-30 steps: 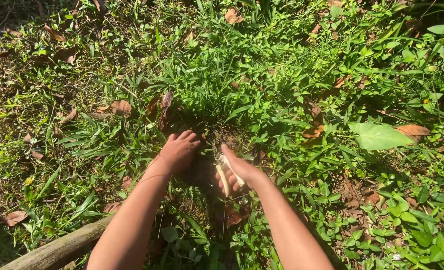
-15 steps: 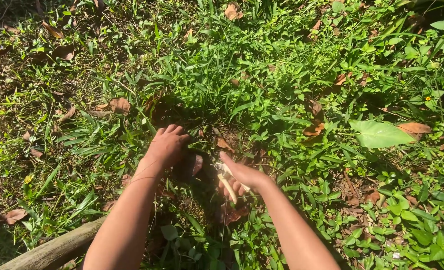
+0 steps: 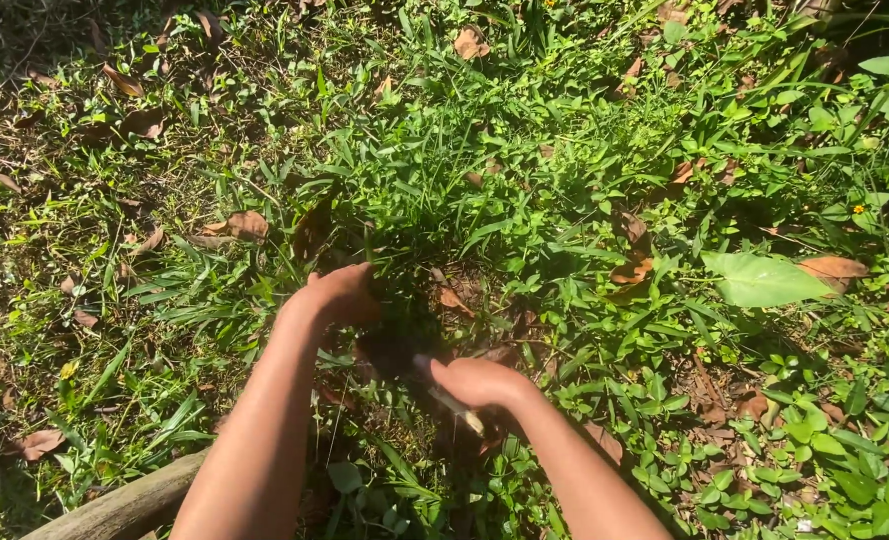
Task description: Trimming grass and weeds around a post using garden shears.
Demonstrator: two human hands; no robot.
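Our left hand (image 3: 337, 293) was curled tight around a clump of grass (image 3: 405, 225) at its base. Our right hand (image 3: 477, 381) was closed around a pale-handled tool (image 3: 457, 405), down in the shaded patch just below that clump; blade hidden, couldn't tell its kind. Big pale-green leaf (image 3: 765, 280) lay well off right. Wooden log (image 3: 130, 508) lay at bottom left beside our left arm.

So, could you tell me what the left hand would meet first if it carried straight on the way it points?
Probably the grass clump: the left hand points up-frame into its base, though depth is hard to judge.
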